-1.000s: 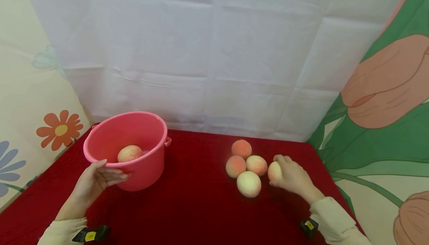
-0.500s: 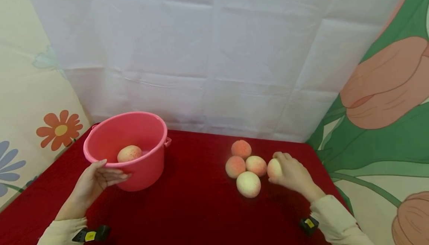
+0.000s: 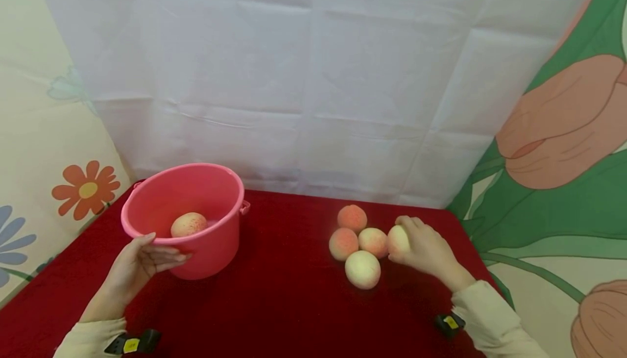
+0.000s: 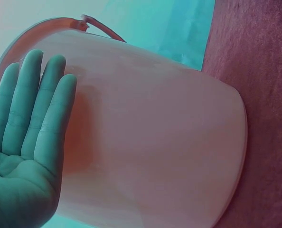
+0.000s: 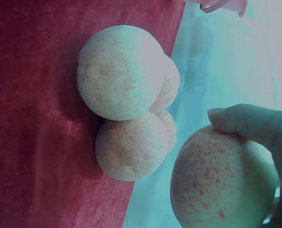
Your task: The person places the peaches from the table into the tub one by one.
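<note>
A pink bucket (image 3: 210,249) stands at the left of the table with one peach (image 3: 189,224) inside. My left hand (image 3: 139,263) is at its near side, thumb on the rim. In the left wrist view the four fingers of the left hand (image 4: 27,123) are straight, in front of the bucket wall (image 4: 150,123); the thumb is hidden there. At the right, my right hand (image 3: 428,249) grips a pale peach (image 3: 398,239). The right wrist view shows the thumb (image 5: 245,122) across the top of this speckled peach (image 5: 217,180); the other fingers are mostly hidden.
Several peaches lie clustered just left of my right hand: a whitish one (image 3: 363,270) in front, a blushed one (image 3: 373,242), and redder ones (image 3: 352,217) behind and to the left. Red cloth (image 3: 284,292) covers the table. A white sheet (image 3: 313,86) hangs behind it.
My right hand with its peach has shifted slightly left and up in the head view, closer to the cluster. The left hand and bucket look unmoved.
</note>
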The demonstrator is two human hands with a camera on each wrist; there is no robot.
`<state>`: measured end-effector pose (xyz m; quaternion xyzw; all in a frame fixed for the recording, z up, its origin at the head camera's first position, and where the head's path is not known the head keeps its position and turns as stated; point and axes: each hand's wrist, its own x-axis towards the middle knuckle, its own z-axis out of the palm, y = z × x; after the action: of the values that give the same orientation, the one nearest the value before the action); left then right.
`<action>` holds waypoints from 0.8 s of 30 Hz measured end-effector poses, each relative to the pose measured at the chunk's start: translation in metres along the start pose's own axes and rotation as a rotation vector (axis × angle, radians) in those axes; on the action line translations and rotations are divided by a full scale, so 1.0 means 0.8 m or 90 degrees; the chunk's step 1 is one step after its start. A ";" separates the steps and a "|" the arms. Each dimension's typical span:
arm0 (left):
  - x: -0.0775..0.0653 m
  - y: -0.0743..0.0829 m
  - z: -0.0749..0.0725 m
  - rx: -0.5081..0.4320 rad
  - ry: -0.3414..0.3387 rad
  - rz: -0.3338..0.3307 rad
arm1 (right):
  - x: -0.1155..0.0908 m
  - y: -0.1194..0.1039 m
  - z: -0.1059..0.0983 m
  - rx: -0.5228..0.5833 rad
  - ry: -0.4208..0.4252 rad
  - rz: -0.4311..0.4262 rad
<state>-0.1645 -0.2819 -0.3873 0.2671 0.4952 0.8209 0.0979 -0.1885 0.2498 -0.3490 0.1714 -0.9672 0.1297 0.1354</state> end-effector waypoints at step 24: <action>0.001 0.000 0.000 0.000 0.005 -0.002 | 0.019 -0.007 -0.022 -0.006 0.005 -0.009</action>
<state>-0.1649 -0.2818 -0.3869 0.2628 0.4961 0.8219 0.0969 -0.1965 0.2450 -0.3266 0.1771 -0.9660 0.1245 0.1412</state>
